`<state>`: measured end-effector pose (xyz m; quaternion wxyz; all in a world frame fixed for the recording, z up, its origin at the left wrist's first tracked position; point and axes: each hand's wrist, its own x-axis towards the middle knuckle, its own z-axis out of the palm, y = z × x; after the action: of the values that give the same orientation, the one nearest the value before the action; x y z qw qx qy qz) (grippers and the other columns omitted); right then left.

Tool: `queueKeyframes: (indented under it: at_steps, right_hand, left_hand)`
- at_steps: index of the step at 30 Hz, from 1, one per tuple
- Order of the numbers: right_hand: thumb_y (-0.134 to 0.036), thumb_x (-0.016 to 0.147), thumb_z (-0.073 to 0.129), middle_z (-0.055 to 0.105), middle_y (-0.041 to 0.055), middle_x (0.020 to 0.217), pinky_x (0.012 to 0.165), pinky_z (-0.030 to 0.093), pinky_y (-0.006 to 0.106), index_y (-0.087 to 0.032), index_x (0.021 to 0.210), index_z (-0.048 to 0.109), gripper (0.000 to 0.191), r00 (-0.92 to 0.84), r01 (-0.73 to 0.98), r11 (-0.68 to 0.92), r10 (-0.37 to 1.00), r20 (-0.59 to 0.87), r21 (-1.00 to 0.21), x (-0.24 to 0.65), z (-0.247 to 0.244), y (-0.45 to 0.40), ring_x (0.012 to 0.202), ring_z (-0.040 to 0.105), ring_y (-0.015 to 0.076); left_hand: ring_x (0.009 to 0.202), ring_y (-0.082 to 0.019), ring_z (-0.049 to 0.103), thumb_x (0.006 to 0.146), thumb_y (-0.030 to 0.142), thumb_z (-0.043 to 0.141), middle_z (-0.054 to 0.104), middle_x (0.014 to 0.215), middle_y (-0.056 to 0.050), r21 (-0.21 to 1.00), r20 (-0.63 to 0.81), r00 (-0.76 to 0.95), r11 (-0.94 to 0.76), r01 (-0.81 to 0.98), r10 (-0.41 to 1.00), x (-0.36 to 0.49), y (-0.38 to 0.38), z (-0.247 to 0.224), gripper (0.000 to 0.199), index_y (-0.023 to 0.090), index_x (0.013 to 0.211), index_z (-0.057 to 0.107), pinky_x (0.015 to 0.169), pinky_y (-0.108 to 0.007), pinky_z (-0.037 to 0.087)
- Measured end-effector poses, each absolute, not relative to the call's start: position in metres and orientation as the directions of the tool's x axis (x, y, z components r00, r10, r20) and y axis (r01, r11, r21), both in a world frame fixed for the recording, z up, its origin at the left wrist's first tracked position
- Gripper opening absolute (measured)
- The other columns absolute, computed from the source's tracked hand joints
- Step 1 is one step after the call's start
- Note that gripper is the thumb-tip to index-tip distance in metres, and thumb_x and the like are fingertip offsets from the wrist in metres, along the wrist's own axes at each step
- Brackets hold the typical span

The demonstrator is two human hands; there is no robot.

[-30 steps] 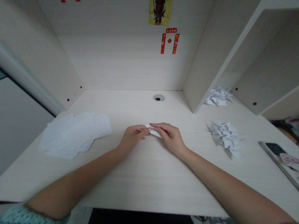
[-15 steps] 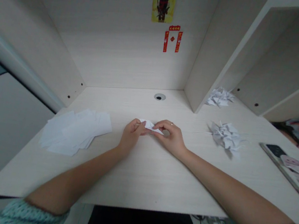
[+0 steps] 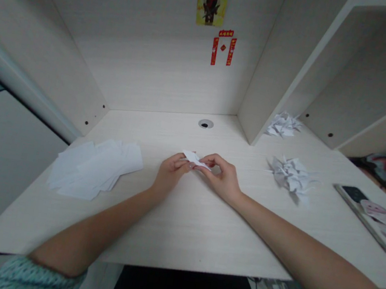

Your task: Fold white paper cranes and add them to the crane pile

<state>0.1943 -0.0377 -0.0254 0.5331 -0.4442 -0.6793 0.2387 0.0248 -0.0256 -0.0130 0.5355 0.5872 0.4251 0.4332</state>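
A small folded piece of white paper (image 3: 193,157) is held between both hands, just above the middle of the desk. My left hand (image 3: 170,172) pinches its left side between thumb and fingers. On the other side, my right hand (image 3: 222,176) grips the right end, thumb below and fingers curled over. The fingers hide part of the folds. To the left lies a spread pile of flat white paper sheets (image 3: 96,168). A heap of folded white papers (image 3: 291,177) sits to the right.
A second heap of folded papers (image 3: 284,125) lies behind the upright divider (image 3: 281,70). At the right edge rests a phone (image 3: 368,218) with a picture on its back. A round cable hole (image 3: 205,124) is near the back panel.
The paper's left part has turned up and now points more to the upper left, with the left thumb moved lower. The right hand stays nearly in place. The view has shifted slightly.
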Motion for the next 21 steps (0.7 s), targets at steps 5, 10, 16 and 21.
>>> queueKeyframes:
  at_steps: [5, 10, 16, 21]
  right_hand:
    - [-0.041, 0.077, 0.067, 0.069, 0.0017, 0.078, 0.069, 0.045, 0.031, -0.023, 0.084, 0.069, 0.019, -0.026, 0.361, 0.463, 0.873, 0.487, -0.810, 0.1949, -0.0293, -0.0352, 0.070, 0.058, 0.0169]
    - [-0.041, 0.075, 0.068, 0.071, 0.0032, 0.078, 0.069, 0.044, 0.030, -0.021, 0.080, 0.071, 0.021, -0.026, 0.282, 0.427, 0.899, 0.438, -0.859, 0.1931, -0.0313, -0.0330, 0.070, 0.060, 0.0165]
    - [-0.041, 0.076, 0.067, 0.072, 0.0046, 0.079, 0.068, 0.045, 0.030, -0.019, 0.077, 0.070, 0.022, -0.032, 0.192, 0.354, 0.934, 0.355, -0.915, 0.1913, -0.0309, -0.0317, 0.071, 0.061, 0.0165]
    - [-0.041, 0.073, 0.069, 0.071, 0.0051, 0.079, 0.066, 0.045, 0.029, -0.018, 0.078, 0.068, 0.024, -0.049, 0.147, 0.325, 0.946, 0.321, -0.934, 0.1911, -0.0330, -0.0304, 0.069, 0.061, 0.0159]
  left_hand:
    - [0.094, -0.022, 0.066, 0.074, 0.037, 0.067, 0.074, 0.092, -0.006, 0.996, 0.065, 0.250, -0.077, 0.037, 0.966, 0.0243, -0.0257, -0.0122, 0.043, 0.015, 0.111, 0.064, 0.089, -0.032, 0.047]
    - [0.095, -0.022, 0.066, 0.075, 0.037, 0.066, 0.073, 0.097, -0.007, 0.993, 0.099, 0.244, -0.110, 0.033, 0.965, 0.0235, -0.0243, -0.0155, 0.036, 0.017, 0.105, 0.067, 0.090, -0.033, 0.047]
    - [0.094, -0.022, 0.067, 0.076, 0.036, 0.065, 0.073, 0.099, -0.006, 0.992, 0.121, 0.243, -0.126, 0.004, 0.962, 0.0232, -0.0242, -0.0206, 0.031, 0.017, 0.102, 0.069, 0.092, -0.035, 0.047]
    - [0.097, -0.023, 0.066, 0.074, 0.035, 0.068, 0.073, 0.100, -0.006, 0.993, 0.113, 0.209, -0.118, 0.014, 0.971, 0.0250, -0.0262, -0.0165, 0.033, 0.017, 0.101, 0.069, 0.092, -0.035, 0.047]
